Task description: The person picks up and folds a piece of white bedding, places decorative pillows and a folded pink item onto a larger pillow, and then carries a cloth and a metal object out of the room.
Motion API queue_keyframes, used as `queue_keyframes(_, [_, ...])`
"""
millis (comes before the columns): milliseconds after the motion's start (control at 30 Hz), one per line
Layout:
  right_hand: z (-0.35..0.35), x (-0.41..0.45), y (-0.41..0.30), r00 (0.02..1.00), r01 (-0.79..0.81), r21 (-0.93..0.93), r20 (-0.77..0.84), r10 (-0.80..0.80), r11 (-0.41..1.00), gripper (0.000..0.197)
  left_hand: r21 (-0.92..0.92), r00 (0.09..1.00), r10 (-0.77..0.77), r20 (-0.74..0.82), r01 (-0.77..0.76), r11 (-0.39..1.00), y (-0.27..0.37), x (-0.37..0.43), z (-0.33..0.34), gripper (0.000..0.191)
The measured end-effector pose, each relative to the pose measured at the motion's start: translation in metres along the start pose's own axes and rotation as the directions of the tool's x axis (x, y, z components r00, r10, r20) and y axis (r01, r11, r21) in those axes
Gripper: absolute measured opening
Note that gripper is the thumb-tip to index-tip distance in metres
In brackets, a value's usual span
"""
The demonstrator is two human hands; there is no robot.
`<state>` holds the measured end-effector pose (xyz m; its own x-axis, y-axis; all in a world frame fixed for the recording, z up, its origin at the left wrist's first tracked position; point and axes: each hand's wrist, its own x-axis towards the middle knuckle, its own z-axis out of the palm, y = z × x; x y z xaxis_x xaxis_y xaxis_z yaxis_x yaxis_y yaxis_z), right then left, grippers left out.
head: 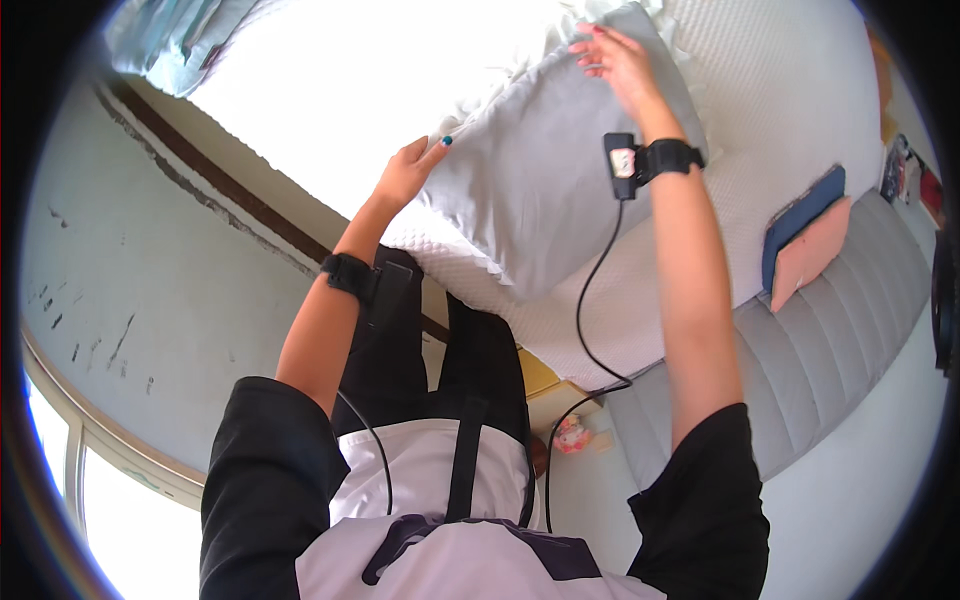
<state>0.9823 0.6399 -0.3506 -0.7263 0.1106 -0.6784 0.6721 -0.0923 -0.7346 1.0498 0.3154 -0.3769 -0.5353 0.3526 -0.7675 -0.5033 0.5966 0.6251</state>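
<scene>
A light grey pillow [540, 172] with white ruffled edging lies across the white quilted bed cover [780, 90]. At its left corner my left hand [409, 169] pinches the edge, thumb on top and the other fingers partly hidden. My right hand [619, 67] is over the far part of the pillow, its fingers apart and nothing in them. Whether it touches the cloth I cannot tell. Each wrist carries a black strap with a small device; the right wrist device [621, 165] has a cable running back towards my body.
To the right, a grey padded headboard [810, 360] stands along the bed, with a blue cushion [799, 225] and a pink cushion [811, 251] against it. A scuffed wall [150, 247] is on the left. Light blue cloth [180, 45] lies at the far left, beside strong glare.
</scene>
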Motion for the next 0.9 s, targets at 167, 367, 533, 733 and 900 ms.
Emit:
queue_keyframes(167, [0.006,-0.065,0.075,0.929,0.021,0.223,-0.365,0.064,0.975,0.017,-0.182,0.998,-0.01,0.063,0.021,0.983,0.057,0.014,0.015,0.03])
queue_keyframes(367, [0.016,-0.177,0.217,0.726,-0.036,0.294,-0.649,0.227,0.955,0.016,0.155,0.899,0.302,-0.316,-0.265,0.952,0.062,-0.003,0.006,0.013])
queue_keyframes(533, [0.043,-0.244,0.259,0.682,-0.279,-0.102,-0.721,0.123,0.955,0.024,0.174,0.855,0.165,-0.492,-0.09,0.981,0.019,-0.015,-0.021,0.018])
queue_keyframes(733, [0.082,-0.27,0.294,0.259,-0.206,0.185,-0.937,0.236,0.961,0.033,0.933,0.797,0.601,0.053,-0.254,0.255,0.043,-0.01,-0.012,0.041])
queue_keyframes(900, [0.109,-0.281,0.318,0.466,-0.071,0.483,-0.758,0.457,0.873,0.035,0.946,0.939,0.113,0.324,-0.317,-0.076,0.033,-0.017,0.017,0.053])
